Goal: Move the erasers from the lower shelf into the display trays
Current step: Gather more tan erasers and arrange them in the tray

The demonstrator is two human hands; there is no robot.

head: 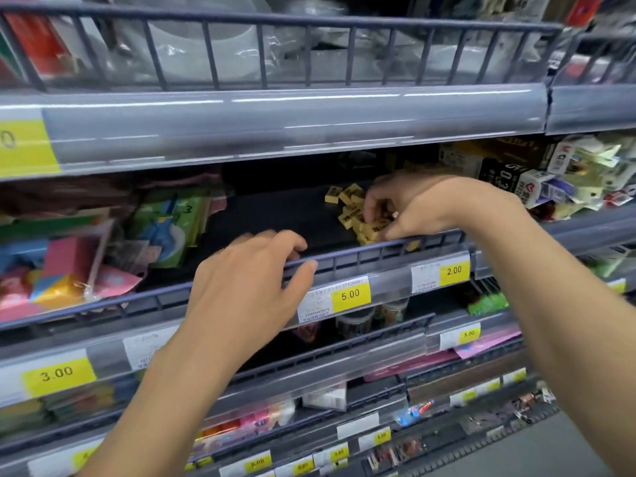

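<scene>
Right hand (413,204) among yellow erasers (349,208)

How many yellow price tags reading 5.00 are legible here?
2. One 5.00 tag on the rail beside the left hand; another one rail lower, right. Lower tags too blurred to read.

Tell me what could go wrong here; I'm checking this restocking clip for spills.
The right hand pinches several yellow erasers at once, so one may slip out. One eraser seems lodged in the shelf's front rail and could drop through. The left hand rests there and might jolt it.
</scene>
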